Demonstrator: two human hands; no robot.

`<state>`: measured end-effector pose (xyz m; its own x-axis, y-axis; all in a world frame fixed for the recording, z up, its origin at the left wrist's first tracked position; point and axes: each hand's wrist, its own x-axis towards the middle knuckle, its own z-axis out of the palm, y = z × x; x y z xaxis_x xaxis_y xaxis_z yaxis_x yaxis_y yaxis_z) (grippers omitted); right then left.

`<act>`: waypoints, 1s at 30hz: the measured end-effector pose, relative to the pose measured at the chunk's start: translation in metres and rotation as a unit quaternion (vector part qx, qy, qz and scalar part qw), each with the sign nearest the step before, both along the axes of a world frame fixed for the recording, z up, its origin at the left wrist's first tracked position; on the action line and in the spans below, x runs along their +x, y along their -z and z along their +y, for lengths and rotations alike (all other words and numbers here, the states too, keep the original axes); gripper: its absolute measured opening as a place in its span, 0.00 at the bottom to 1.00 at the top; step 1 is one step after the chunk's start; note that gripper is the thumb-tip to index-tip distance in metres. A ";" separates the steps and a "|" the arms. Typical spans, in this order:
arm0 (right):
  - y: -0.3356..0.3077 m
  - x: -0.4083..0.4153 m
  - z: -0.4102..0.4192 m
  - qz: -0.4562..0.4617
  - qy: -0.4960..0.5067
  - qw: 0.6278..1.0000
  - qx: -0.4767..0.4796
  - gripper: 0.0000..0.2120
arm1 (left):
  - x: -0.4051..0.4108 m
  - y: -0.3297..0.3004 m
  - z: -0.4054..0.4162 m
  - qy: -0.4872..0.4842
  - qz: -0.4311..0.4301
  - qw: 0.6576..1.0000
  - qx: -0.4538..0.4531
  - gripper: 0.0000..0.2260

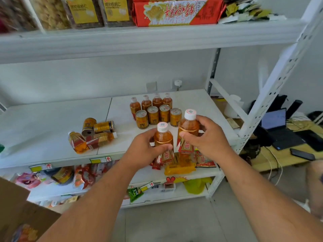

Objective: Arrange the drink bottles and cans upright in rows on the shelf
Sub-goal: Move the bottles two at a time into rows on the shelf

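Left hand [148, 151] observed clamped around an upright white-capped bottle [163, 143], fingers wrapped on its body. Right hand [208, 137] likewise closed around a second, taller-held bottle [188, 130], just beside the first. Both held above the front edge of the white shelf [52, 119]. Behind them, noted four cans [158, 115] upright in a row, four bottles [151, 102] upright behind those. To the left, found two cans [97, 125] and two bottles [87, 141] lying toppled in a heap.

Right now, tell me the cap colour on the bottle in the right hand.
White, with a faint reddish print on top; clearest in the head view.
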<state>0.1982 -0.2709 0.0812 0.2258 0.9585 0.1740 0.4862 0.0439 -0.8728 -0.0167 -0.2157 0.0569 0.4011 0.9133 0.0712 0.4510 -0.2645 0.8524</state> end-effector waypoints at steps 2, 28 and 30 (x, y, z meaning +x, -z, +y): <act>0.002 -0.005 -0.012 -0.010 0.005 1.000 -0.002 0.24 | -0.004 0.002 -0.008 0.006 0.002 1.000 -0.001 0.24; 0.011 0.131 0.032 -0.005 0.022 0.999 -0.026 0.29 | 0.130 0.003 0.027 0.020 0.021 1.000 -0.003 0.21; 0.012 0.141 0.050 -0.016 0.029 0.999 -0.031 0.30 | 0.139 0.005 0.048 0.025 0.028 0.999 0.001 0.20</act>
<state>0.3393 -0.2207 0.0689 0.2765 0.9532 0.1227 0.5133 -0.0385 -0.8573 0.1227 -0.1672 0.0515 0.4503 0.8915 0.0501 0.4836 -0.2907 0.8256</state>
